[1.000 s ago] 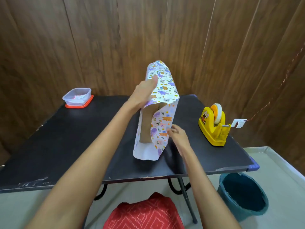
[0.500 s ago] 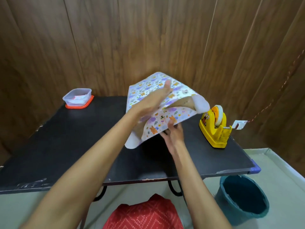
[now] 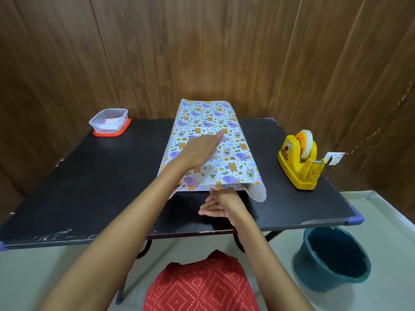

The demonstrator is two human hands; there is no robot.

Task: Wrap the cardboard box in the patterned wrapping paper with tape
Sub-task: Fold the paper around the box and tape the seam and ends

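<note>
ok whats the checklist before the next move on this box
1. Paper lies flat on the table: ok.
2. Left hand presses flat on top of the paper, holding it down: ok.
3. Right hand at the near end, holding nothing: ok.
4. Near end folded shut: not ok; the paper overhangs there, open and curling at its right corner.
5. Long seam taped: cannot tell; no tape shows on the top face.
6. Dispenser loaded with a roll, on the table to the right of the paper: ok.
</note>
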